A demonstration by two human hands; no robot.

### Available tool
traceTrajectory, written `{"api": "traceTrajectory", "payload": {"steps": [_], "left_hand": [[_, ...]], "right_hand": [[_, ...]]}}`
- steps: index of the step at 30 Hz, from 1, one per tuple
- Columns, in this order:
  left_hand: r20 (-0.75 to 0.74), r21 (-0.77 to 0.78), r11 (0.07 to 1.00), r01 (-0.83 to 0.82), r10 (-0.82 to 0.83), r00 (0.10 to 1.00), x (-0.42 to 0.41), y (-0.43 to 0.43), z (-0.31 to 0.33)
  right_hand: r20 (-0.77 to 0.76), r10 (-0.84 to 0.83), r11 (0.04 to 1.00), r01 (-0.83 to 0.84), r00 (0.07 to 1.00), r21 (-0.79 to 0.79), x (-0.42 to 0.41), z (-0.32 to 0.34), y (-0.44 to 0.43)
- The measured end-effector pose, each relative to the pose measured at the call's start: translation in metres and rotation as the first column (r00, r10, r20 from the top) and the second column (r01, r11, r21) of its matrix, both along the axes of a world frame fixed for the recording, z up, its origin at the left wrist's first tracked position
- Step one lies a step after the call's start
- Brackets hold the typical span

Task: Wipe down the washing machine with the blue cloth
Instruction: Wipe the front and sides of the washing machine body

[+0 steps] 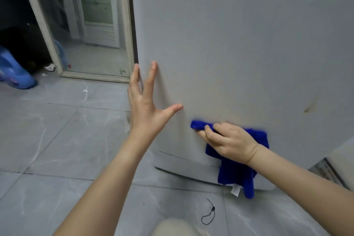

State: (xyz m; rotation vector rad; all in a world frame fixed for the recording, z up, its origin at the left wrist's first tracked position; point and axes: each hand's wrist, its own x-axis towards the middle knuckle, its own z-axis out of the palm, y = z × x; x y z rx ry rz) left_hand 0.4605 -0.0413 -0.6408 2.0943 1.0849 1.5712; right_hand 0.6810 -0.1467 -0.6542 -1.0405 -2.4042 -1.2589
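Note:
The washing machine (239, 44) shows its tall pale grey side panel, filling the right of the view. My right hand (228, 141) grips the blue cloth (236, 166) and holds it against the lower part of the panel; the cloth's loose end with a white tag hangs below the hand. My left hand (147, 101) is spread with straight fingers, its fingertips touching the panel near the machine's left edge. A brownish smear (309, 108) marks the panel at the right.
A mirror in a pale frame (126, 25) leans behind the machine on the left. A blue plastic object (13, 74) lies at far left. The floor is grey marbled tile (67, 140), with a small black cord (208, 214) near my knee.

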Motion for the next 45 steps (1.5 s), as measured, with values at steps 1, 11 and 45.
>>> {"api": "traceTrajectory", "payload": {"steps": [1, 11, 45], "left_hand": [[0.007, -0.038, 0.999, -0.004, 0.004, 1.0, -0.002, 0.002, -0.002], [0.094, -0.171, 0.978, 0.12, -0.105, 0.99, -0.012, 0.008, -0.024], [0.491, -0.572, 0.69, 0.445, -0.146, 0.859, -0.064, 0.015, -0.063]], "right_hand": [[0.032, -0.007, 0.999, 0.008, 0.999, -0.053, -0.002, -0.006, -0.003], [-0.327, 0.019, 0.89, 0.133, 0.945, 0.436, 0.022, 0.137, -0.004], [0.051, 0.019, 1.0, -0.018, 0.999, -0.018, -0.112, -0.008, 0.066]]}}
